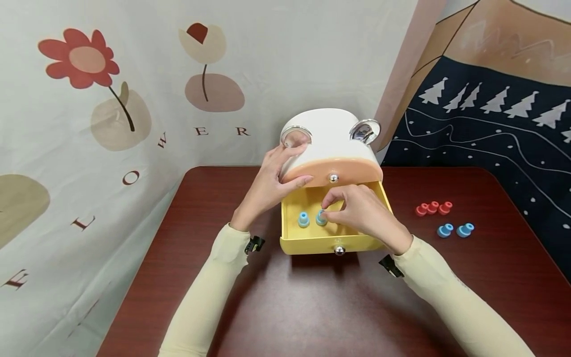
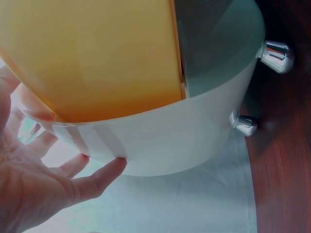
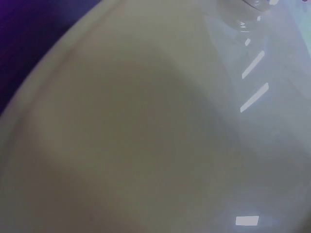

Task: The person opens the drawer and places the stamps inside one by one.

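A small white cabinet (image 1: 327, 130) with an orange upper drawer (image 1: 312, 169) stands on the table. Its yellow lower drawer (image 1: 308, 244) is pulled out. My left hand (image 1: 273, 174) rests against the cabinet's left side, thumb across the orange front; in the left wrist view its fingers (image 2: 99, 182) touch the white wall. Over the yellow drawer, my right hand (image 1: 363, 210) pinches a blue stepped peg (image 1: 320, 218) between thumb and forefinger. Another blue peg (image 1: 304, 219) stands upright to its left in the drawer. The right wrist view is blurred and does not show the fingers.
Several red pegs and blue pegs lie right of the cabinet, among them a red peg (image 1: 445, 208) and a blue peg (image 1: 465, 230). Silver knobs, such as the lower drawer's knob (image 1: 339, 250), stick out in front. Behind the brown table (image 1: 214, 198) hangs a printed cloth (image 1: 267, 64).
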Action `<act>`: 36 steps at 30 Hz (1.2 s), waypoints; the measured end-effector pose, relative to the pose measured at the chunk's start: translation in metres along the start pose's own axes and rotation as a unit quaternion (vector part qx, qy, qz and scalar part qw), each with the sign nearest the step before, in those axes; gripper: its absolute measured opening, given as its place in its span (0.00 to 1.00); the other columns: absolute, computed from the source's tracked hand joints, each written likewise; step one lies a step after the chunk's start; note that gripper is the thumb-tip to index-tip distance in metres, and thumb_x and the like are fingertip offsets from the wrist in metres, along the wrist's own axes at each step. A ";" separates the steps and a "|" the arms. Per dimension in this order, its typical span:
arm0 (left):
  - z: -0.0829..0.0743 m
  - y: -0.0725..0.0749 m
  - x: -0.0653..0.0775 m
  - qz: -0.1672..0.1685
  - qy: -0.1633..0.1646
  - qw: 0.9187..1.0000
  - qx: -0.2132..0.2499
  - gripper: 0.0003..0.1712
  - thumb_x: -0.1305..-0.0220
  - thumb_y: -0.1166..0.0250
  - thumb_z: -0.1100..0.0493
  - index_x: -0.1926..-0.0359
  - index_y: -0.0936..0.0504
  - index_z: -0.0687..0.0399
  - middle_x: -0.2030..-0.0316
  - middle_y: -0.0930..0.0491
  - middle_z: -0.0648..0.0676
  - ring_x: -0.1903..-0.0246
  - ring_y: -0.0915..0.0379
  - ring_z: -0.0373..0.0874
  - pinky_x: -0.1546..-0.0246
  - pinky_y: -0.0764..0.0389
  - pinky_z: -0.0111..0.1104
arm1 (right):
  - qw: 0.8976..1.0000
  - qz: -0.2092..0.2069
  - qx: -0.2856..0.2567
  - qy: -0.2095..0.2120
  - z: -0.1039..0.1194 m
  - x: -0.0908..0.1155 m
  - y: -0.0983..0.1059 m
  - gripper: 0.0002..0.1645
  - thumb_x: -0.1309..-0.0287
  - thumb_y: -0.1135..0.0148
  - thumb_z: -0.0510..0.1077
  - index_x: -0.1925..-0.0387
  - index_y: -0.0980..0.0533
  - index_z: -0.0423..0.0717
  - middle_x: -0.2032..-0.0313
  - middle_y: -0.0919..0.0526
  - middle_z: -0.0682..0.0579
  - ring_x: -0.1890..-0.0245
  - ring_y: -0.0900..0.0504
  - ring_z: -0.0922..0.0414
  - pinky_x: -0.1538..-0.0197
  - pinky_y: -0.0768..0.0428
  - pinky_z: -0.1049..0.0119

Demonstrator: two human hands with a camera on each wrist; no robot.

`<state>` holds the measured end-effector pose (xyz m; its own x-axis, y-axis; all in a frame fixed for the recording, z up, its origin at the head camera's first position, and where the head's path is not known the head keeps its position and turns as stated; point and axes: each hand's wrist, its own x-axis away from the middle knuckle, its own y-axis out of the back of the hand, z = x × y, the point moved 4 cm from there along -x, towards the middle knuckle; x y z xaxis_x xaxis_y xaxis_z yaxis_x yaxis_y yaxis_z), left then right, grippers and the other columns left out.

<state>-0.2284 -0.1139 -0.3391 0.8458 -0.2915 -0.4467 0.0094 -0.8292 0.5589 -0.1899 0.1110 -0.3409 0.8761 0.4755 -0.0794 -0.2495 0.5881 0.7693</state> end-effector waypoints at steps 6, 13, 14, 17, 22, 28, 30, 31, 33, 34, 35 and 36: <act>0.000 0.000 0.000 -0.002 0.001 1.000 0.002 0.38 0.32 0.20 0.49 0.24 0.21 0.38 0.24 0.29 0.42 0.23 0.45 0.52 0.27 0.36 0.55 | 0.999 -0.029 -0.033 0.016 -0.002 0.008 0.009 0.05 0.37 0.20 0.44 0.61 0.10 0.52 0.67 0.12 0.60 0.72 0.21 0.57 0.64 0.23 0.60; -0.001 -0.002 0.001 -0.003 0.000 1.000 -0.001 0.38 0.32 0.20 0.48 0.24 0.22 0.36 0.23 0.30 0.43 0.22 0.47 0.52 0.26 0.38 0.56 | 0.997 -0.063 -0.031 0.021 -0.009 0.022 0.019 0.03 0.34 0.22 0.46 0.63 0.11 0.53 0.69 0.13 0.61 0.71 0.17 0.60 0.66 0.21 0.61; -0.001 -0.002 0.001 -0.004 0.001 1.000 0.000 0.38 0.32 0.20 0.48 0.24 0.22 0.36 0.23 0.30 0.42 0.22 0.47 0.52 0.26 0.39 0.56 | 0.997 -0.068 -0.032 0.020 -0.010 0.024 0.020 0.03 0.34 0.22 0.46 0.63 0.11 0.53 0.68 0.13 0.61 0.71 0.17 0.60 0.66 0.21 0.61; 0.000 -0.001 0.001 -0.005 0.002 1.000 -0.001 0.38 0.32 0.20 0.47 0.24 0.22 0.35 0.23 0.30 0.42 0.21 0.48 0.51 0.25 0.40 0.56 | 0.995 -0.087 -0.041 0.014 -0.014 0.031 0.025 0.03 0.34 0.21 0.45 0.62 0.10 0.54 0.69 0.13 0.61 0.70 0.16 0.59 0.69 0.22 0.63; 0.000 -0.001 0.002 -0.004 0.002 1.000 0.000 0.38 0.32 0.20 0.48 0.24 0.22 0.36 0.24 0.29 0.41 0.20 0.49 0.51 0.24 0.40 0.55 | 0.986 -0.150 -0.068 0.009 -0.020 0.045 0.035 0.04 0.34 0.20 0.45 0.60 0.09 0.54 0.70 0.13 0.58 0.69 0.18 0.56 0.70 0.23 0.67; 0.000 0.000 0.001 -0.006 -0.005 1.000 -0.001 0.38 0.32 0.20 0.49 0.24 0.22 0.38 0.24 0.29 0.42 0.21 0.48 0.53 0.25 0.40 0.56 | 0.969 -0.232 -0.088 0.009 -0.029 0.060 0.047 0.05 0.31 0.22 0.46 0.57 0.09 0.53 0.72 0.15 0.55 0.72 0.22 0.55 0.72 0.25 0.71; 0.000 0.000 0.001 -0.008 -0.006 1.000 -0.001 0.38 0.32 0.20 0.49 0.24 0.22 0.38 0.24 0.29 0.41 0.22 0.46 0.53 0.25 0.39 0.56 | 0.962 -0.255 -0.097 0.007 -0.033 0.063 0.048 0.06 0.31 0.22 0.46 0.55 0.09 0.52 0.71 0.14 0.55 0.73 0.22 0.55 0.72 0.25 0.72; 0.000 0.000 0.001 -0.009 -0.007 1.000 -0.002 0.38 0.32 0.20 0.49 0.24 0.22 0.38 0.24 0.29 0.40 0.22 0.46 0.53 0.26 0.38 0.56 | 0.958 -0.266 -0.102 0.005 -0.036 0.065 0.049 0.06 0.31 0.23 0.46 0.54 0.09 0.51 0.70 0.14 0.55 0.73 0.22 0.55 0.71 0.25 0.72; 0.000 0.000 0.001 -0.010 -0.010 1.000 -0.003 0.37 0.32 0.19 0.50 0.24 0.21 0.38 0.24 0.29 0.40 0.23 0.44 0.54 0.26 0.37 0.56 | 0.951 -0.289 -0.112 0.003 -0.041 0.068 0.049 0.08 0.31 0.23 0.44 0.53 0.09 0.49 0.66 0.12 0.54 0.72 0.21 0.57 0.70 0.24 0.74; 0.000 0.000 0.001 -0.010 -0.012 1.000 -0.004 0.37 0.32 0.19 0.50 0.25 0.21 0.39 0.24 0.29 0.40 0.24 0.44 0.54 0.27 0.37 0.56 | 0.948 -0.297 -0.117 0.000 -0.044 0.070 0.050 0.08 0.30 0.23 0.43 0.52 0.09 0.48 0.64 0.10 0.53 0.71 0.20 0.57 0.69 0.23 0.74; 0.000 0.000 0.001 -0.010 -0.012 1.000 -0.005 0.37 0.32 0.20 0.50 0.25 0.21 0.39 0.24 0.29 0.40 0.24 0.44 0.54 0.27 0.37 0.56 | 0.945 -0.305 -0.118 -0.003 -0.047 0.072 0.050 0.09 0.30 0.23 0.43 0.51 0.09 0.48 0.61 0.10 0.54 0.70 0.19 0.58 0.69 0.23 0.75; 0.000 0.000 0.001 -0.010 -0.012 1.000 -0.005 0.37 0.32 0.20 0.50 0.25 0.21 0.39 0.24 0.29 0.40 0.24 0.44 0.54 0.28 0.36 0.57 | 0.942 -0.312 -0.120 -0.006 -0.050 0.074 0.051 0.09 0.30 0.23 0.43 0.51 0.09 0.48 0.60 0.10 0.54 0.70 0.19 0.58 0.68 0.22 0.75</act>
<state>-0.2279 -0.1136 -0.3395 0.8320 -0.2873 -0.4745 0.0309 -0.8301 0.5567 -0.1588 0.2085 -0.3391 0.8874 -0.0180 -0.4606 0.2303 0.8829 0.4092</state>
